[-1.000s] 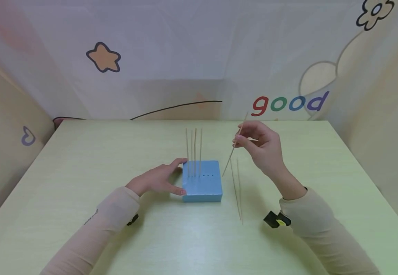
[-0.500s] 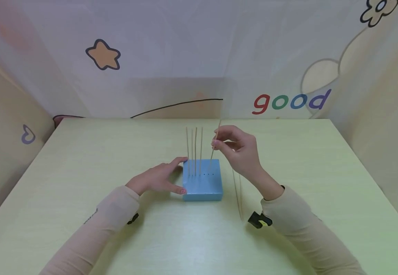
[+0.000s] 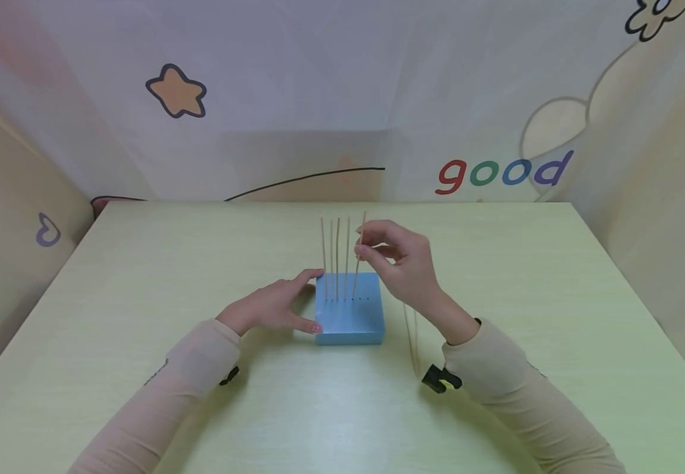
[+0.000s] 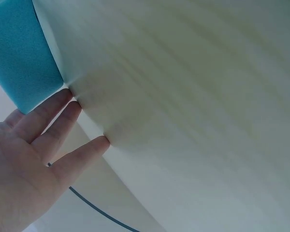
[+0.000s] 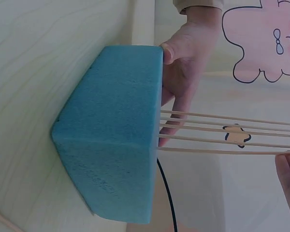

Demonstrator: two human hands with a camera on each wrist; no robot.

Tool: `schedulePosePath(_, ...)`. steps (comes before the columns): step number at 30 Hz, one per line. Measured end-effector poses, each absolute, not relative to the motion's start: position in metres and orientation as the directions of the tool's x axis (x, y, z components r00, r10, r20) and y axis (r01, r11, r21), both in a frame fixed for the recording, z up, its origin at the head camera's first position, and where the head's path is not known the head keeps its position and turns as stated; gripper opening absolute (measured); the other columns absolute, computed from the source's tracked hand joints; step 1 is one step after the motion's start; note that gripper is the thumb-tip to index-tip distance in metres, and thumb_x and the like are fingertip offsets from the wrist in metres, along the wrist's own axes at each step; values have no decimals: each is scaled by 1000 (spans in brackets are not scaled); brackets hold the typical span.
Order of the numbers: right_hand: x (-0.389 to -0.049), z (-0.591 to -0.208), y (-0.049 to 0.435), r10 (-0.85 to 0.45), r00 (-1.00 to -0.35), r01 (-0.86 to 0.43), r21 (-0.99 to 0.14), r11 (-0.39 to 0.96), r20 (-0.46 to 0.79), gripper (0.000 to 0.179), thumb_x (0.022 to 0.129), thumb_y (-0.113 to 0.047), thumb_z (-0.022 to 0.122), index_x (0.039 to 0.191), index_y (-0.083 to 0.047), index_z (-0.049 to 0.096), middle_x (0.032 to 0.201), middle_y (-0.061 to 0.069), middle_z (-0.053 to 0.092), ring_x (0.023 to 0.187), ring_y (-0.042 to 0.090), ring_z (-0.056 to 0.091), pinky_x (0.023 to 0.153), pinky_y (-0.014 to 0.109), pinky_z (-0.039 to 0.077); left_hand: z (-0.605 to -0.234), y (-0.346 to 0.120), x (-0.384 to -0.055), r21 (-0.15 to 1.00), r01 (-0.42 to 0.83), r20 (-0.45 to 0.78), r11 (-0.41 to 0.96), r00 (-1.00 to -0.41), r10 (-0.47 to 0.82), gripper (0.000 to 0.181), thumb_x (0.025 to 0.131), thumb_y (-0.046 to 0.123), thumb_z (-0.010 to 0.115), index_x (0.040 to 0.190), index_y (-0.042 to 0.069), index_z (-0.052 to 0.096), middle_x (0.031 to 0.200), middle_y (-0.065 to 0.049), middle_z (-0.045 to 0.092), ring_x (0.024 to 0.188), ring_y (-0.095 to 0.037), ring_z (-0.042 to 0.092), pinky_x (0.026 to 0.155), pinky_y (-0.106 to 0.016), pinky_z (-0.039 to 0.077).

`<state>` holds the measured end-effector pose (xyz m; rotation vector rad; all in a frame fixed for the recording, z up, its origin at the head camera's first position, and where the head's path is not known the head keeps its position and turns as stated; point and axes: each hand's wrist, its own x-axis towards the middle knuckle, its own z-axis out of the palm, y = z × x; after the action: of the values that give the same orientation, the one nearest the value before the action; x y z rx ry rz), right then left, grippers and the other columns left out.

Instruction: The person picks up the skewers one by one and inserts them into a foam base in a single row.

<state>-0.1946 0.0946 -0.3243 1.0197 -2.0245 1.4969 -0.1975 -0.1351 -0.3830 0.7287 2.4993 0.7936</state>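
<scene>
A blue foam block [image 3: 351, 322] lies on the table, with several thin wooden sticks [image 3: 337, 257] standing upright in a row of holes in its top. My right hand [image 3: 398, 260] pinches another wooden stick [image 3: 356, 273] between thumb and fingertips. That stick leans slightly, its lower end at the hole right of the standing ones. My left hand [image 3: 271, 304] rests against the block's left side, thumb at the front corner and index finger at the back corner. In the left wrist view its fingers [image 4: 50, 128] are straight and spread. Only fingertips of the right hand show in the right wrist view.
Two loose sticks [image 3: 410, 336] lie on the table [image 3: 200, 240] right of the block, partly beneath the right forearm. Small free holes [image 3: 364, 298] continue the row to the right. A printed cloth backdrop [image 3: 295, 79] stands behind the table.
My right hand has moved left with its stick, from beside the block to above it, and the stick's lower end has come down to a hole. The left hand has stayed put.
</scene>
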Motion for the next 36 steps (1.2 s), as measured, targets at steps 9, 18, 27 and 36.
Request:
schedulePosePath(9, -198, -335, 93, -313, -640, -764, -624, 164, 702, 19, 77, 10, 65, 95, 6, 60, 78, 14, 62, 70, 20, 62, 63, 27, 53, -382, -134, -198, 624, 335, -239, 706, -778, 581, 97, 72, 45, 74, 144, 19, 14, 140, -13, 37, 127, -29, 35, 103, -47, 28)
schedulePosePath(18, -197, -336, 92, -313, -683, -727, -654, 209, 660, 20, 78, 7, 66, 97, 5, 62, 80, 12, 64, 71, 21, 64, 63, 28, 53, -381, -134, -197, 609, 332, -247, 720, -783, 571, 97, 72, 46, 73, 144, 19, 14, 140, -13, 37, 126, -30, 36, 102, -47, 28)
schedulePosePath(27, -197, -337, 94, -316, -706, -705, -672, 226, 634, 23, 79, 5, 66, 101, 5, 60, 83, 13, 64, 75, 21, 64, 66, 29, 53, -382, -133, -198, 619, 347, -231, 705, -777, 585, 97, 72, 45, 73, 144, 17, 15, 140, -15, 37, 127, -29, 35, 103, -46, 27)
schedulePosePath(36, -199, -342, 111, -332, -758, -648, -709, 279, 561, 31, 79, 3, 67, 108, 3, 58, 89, 15, 65, 80, 22, 64, 70, 34, 53, -382, -133, -196, 626, 351, -227, 697, -772, 593, 97, 73, 44, 73, 144, 15, 14, 140, -16, 36, 127, -32, 35, 103, -47, 27)
